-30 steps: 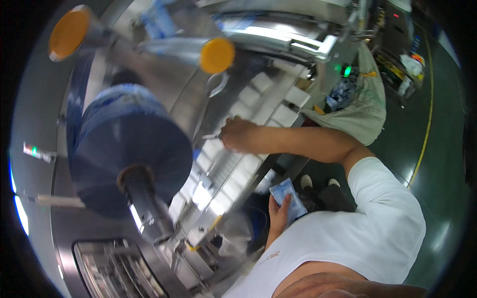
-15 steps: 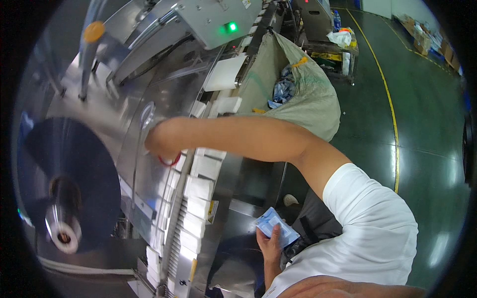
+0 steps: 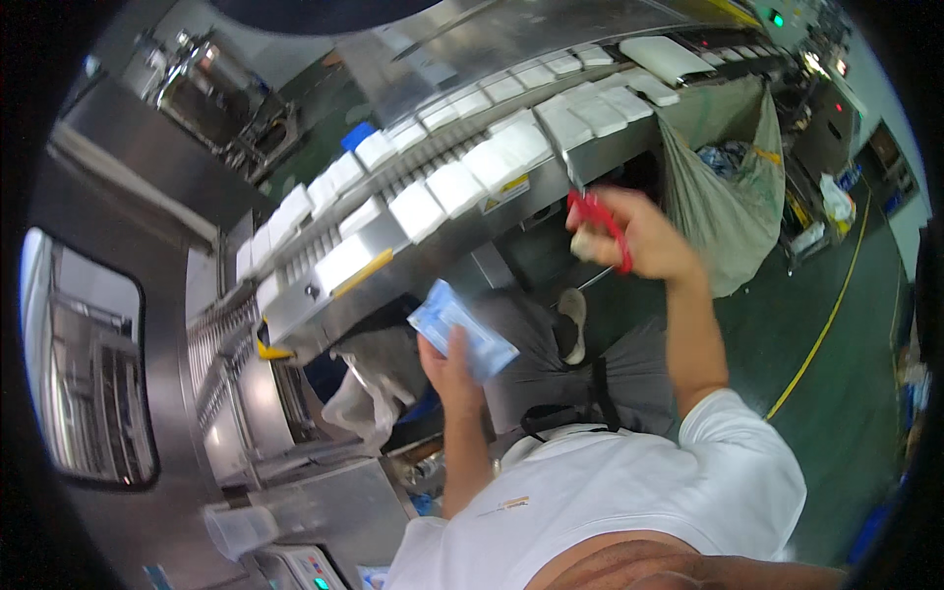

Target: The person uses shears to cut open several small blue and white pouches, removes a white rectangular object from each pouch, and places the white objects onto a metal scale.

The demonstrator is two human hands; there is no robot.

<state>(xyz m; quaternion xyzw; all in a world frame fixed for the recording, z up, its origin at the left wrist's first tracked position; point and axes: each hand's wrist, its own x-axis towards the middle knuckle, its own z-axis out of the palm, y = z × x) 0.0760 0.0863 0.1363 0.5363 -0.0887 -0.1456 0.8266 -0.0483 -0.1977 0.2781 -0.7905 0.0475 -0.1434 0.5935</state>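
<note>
Swung back off the conveyor, the right hand grips red-handled scissors (tips outward). Both hands are occupied: the left hand clasps a blue packet.

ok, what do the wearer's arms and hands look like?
Left hand and right hand are ungloved, with no watch or band visible at either wrist. White shirt with a small chest marking; right sleeve short, plain white. No cables visible on the arms.
</note>
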